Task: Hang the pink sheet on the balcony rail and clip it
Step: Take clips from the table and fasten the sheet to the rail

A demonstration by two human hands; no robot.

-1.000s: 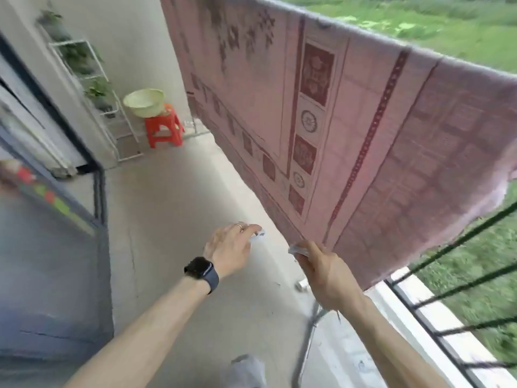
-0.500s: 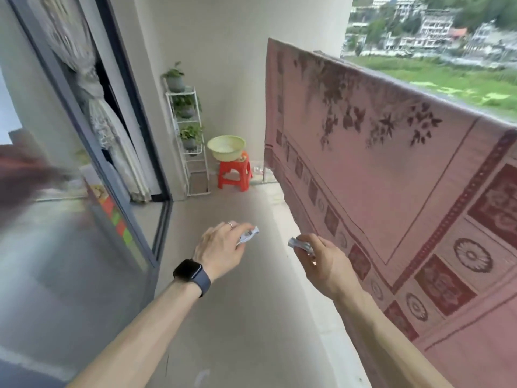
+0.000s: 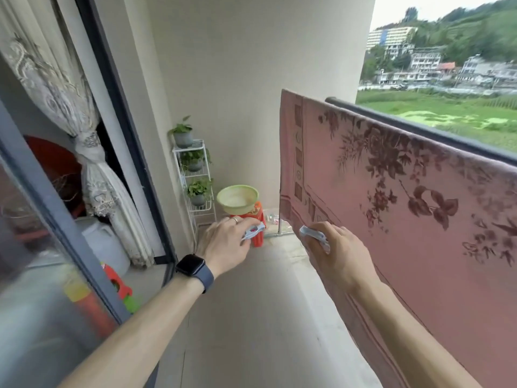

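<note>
Head view: the pink sheet (image 3: 391, 219) is draped over the dark rail (image 3: 363, 109) on the right side of the balcony. Its near face hangs down toward the floor and shows a dark flower print with a patterned border at the far edge. The rail's far end sticks out bare past the sheet's edge, next to the wall.

Both arms reach forward, low in the frame. The left hand (image 3: 223, 242) is out over the floor, well apart from the sheet. Its fingers are curled around a pale clip, the left clip (image 3: 253, 231), which seems to have a red part, though it is blurred. A ring sits on one finger and a dark watch (image 3: 193, 267) is on the wrist.

The right hand (image 3: 338, 253) is in front of the sheet's lower part, near its far corner. Its fingers are closed round the right clip (image 3: 313, 235), pale, with its tip pointing left. Whether this hand touches the cloth I cannot tell.

At the far wall a green basin (image 3: 237, 199) rests on an orange stool (image 3: 258, 239). Just beside it stands a white rack (image 3: 193, 175) with three potted plants. On the left, a lace curtain (image 3: 92, 163) is tied back behind a dark door frame (image 3: 126, 130).
</note>
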